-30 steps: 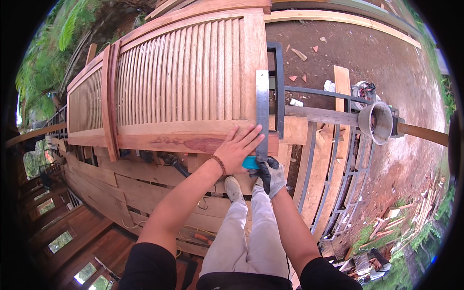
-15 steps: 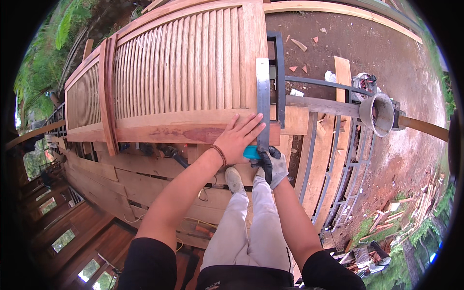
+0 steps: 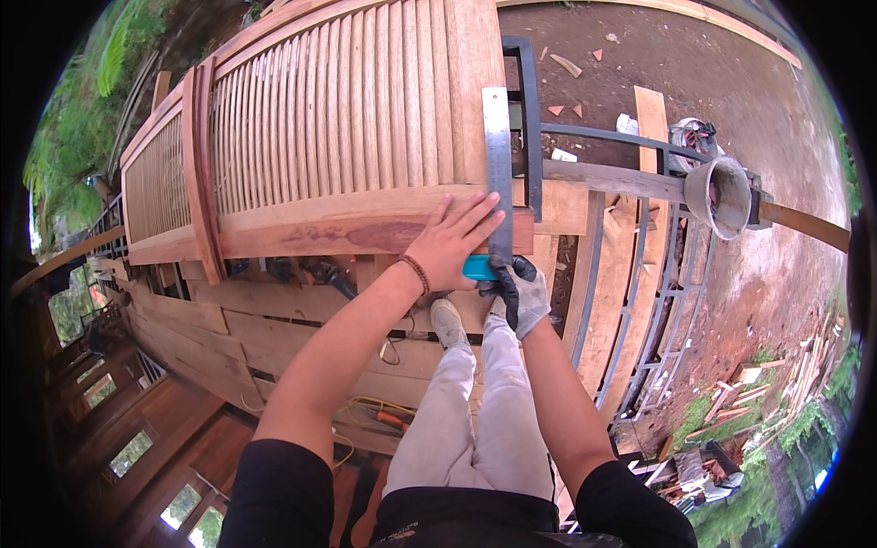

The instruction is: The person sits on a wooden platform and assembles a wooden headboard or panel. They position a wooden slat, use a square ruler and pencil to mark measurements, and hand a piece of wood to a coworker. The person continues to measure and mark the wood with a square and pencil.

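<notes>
A try square (image 3: 497, 155) with a metal blade and a teal handle lies across the end of a slatted wooden door panel (image 3: 365, 203). Its blade runs along the panel's end rail, and the handle sits by the near edge. Bare but for a beaded bracelet, my left hand (image 3: 448, 247) rests flat on the panel's near corner, fingers spread, fingertips at the blade. My right hand (image 3: 525, 297), in a grey and black glove, has its fingers closed around the square's near end beside the handle. Anything else inside those fingers is hidden.
A loose wooden strip (image 3: 198, 173) crosses the panel at left. Dark metal frames (image 3: 523, 137) stand right of its end. A grey bucket (image 3: 717, 196) is further right. Planks (image 3: 301, 342) lie underfoot, with an orange-handled tool (image 3: 393, 420) and a yellow cord near my legs.
The view has shifted slightly, so the panel and bucket appear higher. Both hands keep their places at the square and the panel's corner.
</notes>
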{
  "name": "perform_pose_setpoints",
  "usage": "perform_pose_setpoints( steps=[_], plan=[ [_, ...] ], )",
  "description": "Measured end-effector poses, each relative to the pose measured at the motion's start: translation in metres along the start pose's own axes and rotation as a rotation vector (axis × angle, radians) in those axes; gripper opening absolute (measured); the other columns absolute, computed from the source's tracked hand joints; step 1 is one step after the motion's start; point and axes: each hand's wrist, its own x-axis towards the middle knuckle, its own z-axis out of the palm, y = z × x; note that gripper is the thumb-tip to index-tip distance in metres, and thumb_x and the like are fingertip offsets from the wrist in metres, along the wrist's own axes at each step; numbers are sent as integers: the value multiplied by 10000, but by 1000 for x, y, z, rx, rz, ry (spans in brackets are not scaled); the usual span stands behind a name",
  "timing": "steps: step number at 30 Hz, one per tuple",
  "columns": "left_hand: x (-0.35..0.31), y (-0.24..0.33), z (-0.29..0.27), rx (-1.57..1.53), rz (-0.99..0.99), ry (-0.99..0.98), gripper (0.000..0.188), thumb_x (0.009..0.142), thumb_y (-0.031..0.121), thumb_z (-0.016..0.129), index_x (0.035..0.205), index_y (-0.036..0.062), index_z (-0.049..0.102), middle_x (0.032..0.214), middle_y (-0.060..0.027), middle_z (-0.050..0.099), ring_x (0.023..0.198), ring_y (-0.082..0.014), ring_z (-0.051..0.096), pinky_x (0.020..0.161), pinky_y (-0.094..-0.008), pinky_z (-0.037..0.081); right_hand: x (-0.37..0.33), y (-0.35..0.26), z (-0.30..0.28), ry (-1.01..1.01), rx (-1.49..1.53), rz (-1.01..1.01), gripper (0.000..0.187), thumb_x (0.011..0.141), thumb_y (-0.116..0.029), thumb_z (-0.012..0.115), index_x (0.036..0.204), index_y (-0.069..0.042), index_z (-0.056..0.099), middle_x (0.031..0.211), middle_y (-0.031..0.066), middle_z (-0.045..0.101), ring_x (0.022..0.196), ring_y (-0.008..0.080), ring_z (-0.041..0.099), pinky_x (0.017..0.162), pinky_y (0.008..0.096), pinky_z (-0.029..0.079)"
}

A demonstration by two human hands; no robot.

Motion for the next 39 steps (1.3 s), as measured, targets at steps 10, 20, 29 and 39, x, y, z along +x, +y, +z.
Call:
perform_pose_setpoints(
  steps=[10,20,29,39],
  plan=[
    [-1,-3,7,51,9,20,1036,620,372,802,1503,163,301,1587,-1,230,1469,-263,192,1188,-544,140,-48,5,-53,77,-92,-311,340,984,-246,553,1163,32,631,901,114,689,711,180,671,666,292,559],
    [-1,-3,8,32,21,51,1033,629,381,794,1507,162,296,1589,1,225,1472,-256,187,1188,-542,132,-41,-59,-4,208,-854,-524,451,897,12,497,1337,-84,522,896,116,685,752,181,676,657,315,540],
    [-2,-2,6,28,18,24,1074,593,334,812,1511,160,283,1590,3,216,1474,-255,179,1187,-547,132,-32,-74,14,295,-1347,-543,368,886,-214,551,1222,-67,583,900,191,684,843,359,663,757,468,518],
    [-1,-2,6,49,28,5,1110,588,333,815,1524,160,245,1595,-3,199,1478,-263,162,1187,-553,116,-38,-100,37,308,-1645,-419,263,893,-254,527,1067,-97,646,822,180,678,777,356,661,718,471,518]
  ],
)
